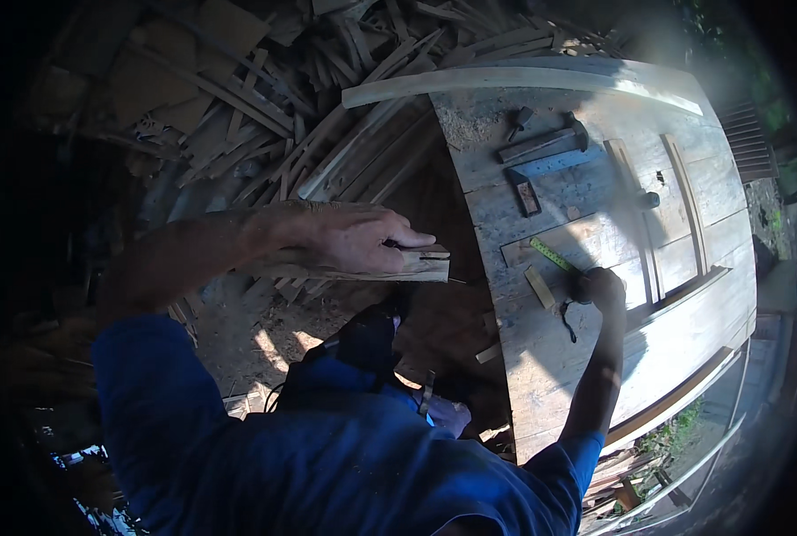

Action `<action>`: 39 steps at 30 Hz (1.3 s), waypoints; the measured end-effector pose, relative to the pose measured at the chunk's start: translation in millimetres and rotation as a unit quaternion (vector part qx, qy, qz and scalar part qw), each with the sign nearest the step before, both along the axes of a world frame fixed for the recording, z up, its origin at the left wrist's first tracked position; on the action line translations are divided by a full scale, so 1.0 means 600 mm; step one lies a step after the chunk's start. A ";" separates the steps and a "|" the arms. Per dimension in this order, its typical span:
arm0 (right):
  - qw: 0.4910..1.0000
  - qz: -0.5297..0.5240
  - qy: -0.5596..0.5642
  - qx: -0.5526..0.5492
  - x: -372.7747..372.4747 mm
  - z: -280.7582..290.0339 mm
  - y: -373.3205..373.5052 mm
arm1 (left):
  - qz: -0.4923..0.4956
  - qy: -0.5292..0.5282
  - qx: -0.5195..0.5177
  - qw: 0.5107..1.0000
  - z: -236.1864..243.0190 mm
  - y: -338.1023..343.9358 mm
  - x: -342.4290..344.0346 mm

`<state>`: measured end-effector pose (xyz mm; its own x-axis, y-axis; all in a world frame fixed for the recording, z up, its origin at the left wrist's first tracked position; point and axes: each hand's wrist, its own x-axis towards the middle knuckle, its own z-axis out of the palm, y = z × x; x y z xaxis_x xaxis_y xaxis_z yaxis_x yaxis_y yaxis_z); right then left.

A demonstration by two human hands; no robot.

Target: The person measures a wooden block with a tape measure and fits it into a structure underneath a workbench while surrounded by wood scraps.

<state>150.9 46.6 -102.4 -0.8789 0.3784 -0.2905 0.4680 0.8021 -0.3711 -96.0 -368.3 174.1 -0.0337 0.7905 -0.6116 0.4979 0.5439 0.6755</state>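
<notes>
My left hand (363,237) is closed round a wooden bar (429,268), held out left of the workbench with the thumb along its top. A dark slot shows near the bar's end, and something thin sticks out beyond it. Over the workbench, my right hand (604,288) is closed on a tape measure, its case mostly hidden by the fingers. The yellow tape blade (552,255) reaches out toward the upper left across a flat board (516,252). A dark strap (568,323) hangs below the hand, and a short wood block (538,286) lies beside it.
The workbench (541,357) carries a try square (554,165), a hammer-like tool (541,146) and wood strips (682,196). A long plank (523,82) lies across its far end. Scrap wood (246,98) is heaped at the far left.
</notes>
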 end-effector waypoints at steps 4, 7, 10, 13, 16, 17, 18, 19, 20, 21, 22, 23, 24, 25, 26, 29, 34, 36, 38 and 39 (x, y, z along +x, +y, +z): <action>0.989 -0.051 -0.123 -0.061 -0.057 0.021 -0.013 | -0.040 0.034 -0.003 0.999 0.050 -0.016 0.008; 0.984 -0.062 -0.151 0.068 -0.080 -0.009 -0.043 | -0.032 0.047 0.016 0.998 0.070 -0.035 0.007; 0.982 -0.026 -0.113 0.146 -0.082 -0.036 -0.089 | -0.007 0.056 0.049 0.997 0.078 -0.063 0.005; 0.984 0.032 -0.067 0.164 -0.063 -0.078 -0.062 | 0.020 0.058 0.098 0.993 0.050 -0.083 -0.004; 0.965 0.006 0.242 0.100 -0.057 -0.035 -0.056 | 0.024 0.043 0.102 0.994 0.066 -0.086 0.000; 0.947 -0.028 0.317 0.033 -0.075 -0.009 -0.064 | 0.032 0.044 0.106 0.993 0.066 -0.098 0.000; 0.921 -0.070 0.383 -0.027 -0.090 0.035 -0.070 | 0.039 0.006 0.094 0.995 0.071 -0.095 0.001; 0.905 -0.022 0.425 -0.015 -0.102 0.096 -0.093 | 0.043 -0.034 0.079 0.995 0.076 -0.090 0.006; 0.889 0.016 0.458 0.006 -0.096 0.180 -0.124 | 0.026 -0.050 0.089 0.994 0.079 -0.083 0.015; 0.919 -0.009 0.391 -0.052 -0.089 0.288 -0.186 | 0.027 -0.039 0.082 0.996 0.087 -0.089 0.022; 0.917 0.030 0.384 -0.103 -0.082 0.370 -0.245 | 0.023 -0.028 0.078 0.996 0.097 -0.094 0.029; 0.911 0.106 0.394 -0.062 -0.076 0.448 -0.295 | 0.022 -0.058 0.078 0.995 0.106 -0.100 0.037; 0.899 0.195 0.389 -0.053 -0.073 0.521 -0.339 | 0.029 -0.083 0.071 0.994 0.114 -0.113 0.045; 0.904 0.231 0.352 -0.075 -0.060 0.563 -0.362 | 0.008 -0.090 0.079 0.993 0.119 -0.118 0.053; 0.892 0.270 0.358 -0.066 -0.045 0.601 -0.377 | 0.002 -0.108 0.105 0.989 0.123 -0.115 0.061; 0.892 0.311 0.329 0.016 -0.009 0.650 -0.395 | -0.031 -0.118 0.205 0.971 0.106 -0.095 0.083; 0.890 0.320 0.313 0.083 0.049 0.657 -0.395 | 0.028 -0.239 -0.031 0.970 0.175 -0.062 0.141; 0.890 0.310 0.326 0.078 0.062 0.660 -0.406 | 0.016 -0.250 0.001 0.968 0.164 -0.070 0.146; 0.895 0.296 0.322 0.085 0.075 0.667 -0.412 | -0.008 -0.146 -0.050 0.988 0.223 -0.061 0.158; 0.899 0.294 0.311 0.096 0.078 0.670 -0.417 | -0.007 -0.147 -0.052 0.988 0.214 -0.065 0.158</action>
<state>197.7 -203.8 299.8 -0.9130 -0.2135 0.3477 -0.3076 0.9201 -0.2426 -1.1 -407.5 302.8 0.1681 0.7222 -0.6709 0.2973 0.6118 0.7330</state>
